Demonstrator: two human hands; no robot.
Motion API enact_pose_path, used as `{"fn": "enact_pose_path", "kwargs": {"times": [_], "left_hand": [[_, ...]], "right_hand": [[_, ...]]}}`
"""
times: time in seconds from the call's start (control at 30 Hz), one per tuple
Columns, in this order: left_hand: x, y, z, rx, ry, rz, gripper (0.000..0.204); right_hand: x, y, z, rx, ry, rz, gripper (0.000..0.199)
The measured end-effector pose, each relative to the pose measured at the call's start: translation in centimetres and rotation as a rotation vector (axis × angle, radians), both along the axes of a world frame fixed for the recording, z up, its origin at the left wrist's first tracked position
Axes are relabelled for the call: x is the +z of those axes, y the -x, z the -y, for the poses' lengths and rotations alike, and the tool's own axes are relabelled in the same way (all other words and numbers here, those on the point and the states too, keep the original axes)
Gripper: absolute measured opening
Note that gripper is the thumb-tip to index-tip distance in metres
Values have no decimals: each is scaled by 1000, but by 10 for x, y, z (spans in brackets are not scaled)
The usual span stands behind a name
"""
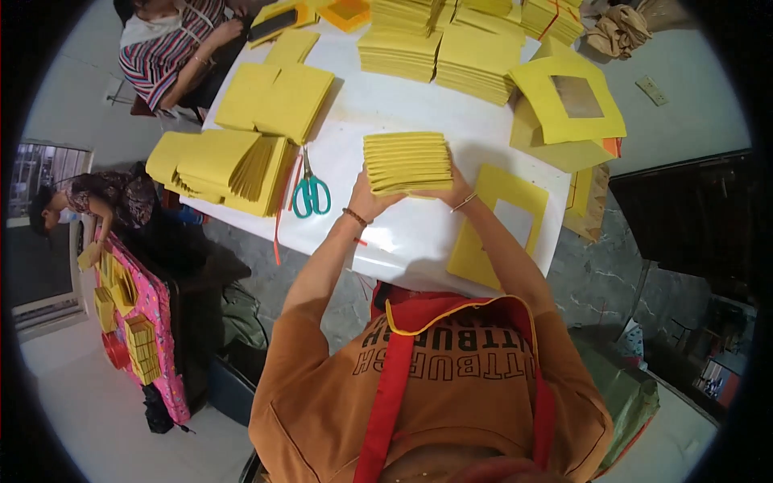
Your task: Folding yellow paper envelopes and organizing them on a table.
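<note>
Between my two hands, above the white tabletop [378,109], is a thick stack of yellow folded paper [407,163], its layered edges facing up toward me. My left hand [367,199] grips its left side, and my right hand [453,190] grips its right side. Most of my fingers are hidden by the paper. Scissors with teal handles [312,198] lie to the left of my left hand, beside a thin red strip [279,219]. To the right of my right hand rests a flat yellow sheet with a pale rectangle [499,225].
Folded yellow paper piles [274,98] line the left side; taller stacks [479,60] stand at the back. A yellow piece with a window [570,92] sits back right. One person [181,56] sits far left; another [101,201] bends over a pink-covered table [167,354].
</note>
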State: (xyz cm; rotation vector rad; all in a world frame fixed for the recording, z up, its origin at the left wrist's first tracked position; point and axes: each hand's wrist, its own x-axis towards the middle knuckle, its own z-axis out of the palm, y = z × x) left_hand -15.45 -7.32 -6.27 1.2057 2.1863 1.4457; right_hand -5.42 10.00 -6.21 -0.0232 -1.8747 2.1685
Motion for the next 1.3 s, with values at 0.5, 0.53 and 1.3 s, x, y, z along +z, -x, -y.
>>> {"fn": "enact_pose_path", "kwargs": {"times": [0.5,0.53,1.3], "left_hand": [[163,36,29,-465,239,525,75],[176,31,23,-564,465,317,92],[103,32,41,-93,-138,706,77]], "right_hand": [[109,-32,20,159,-545,291,82],[103,-30,19,145,-541,251,82],[-7,-20,-4,-13,116,57,113]]}}
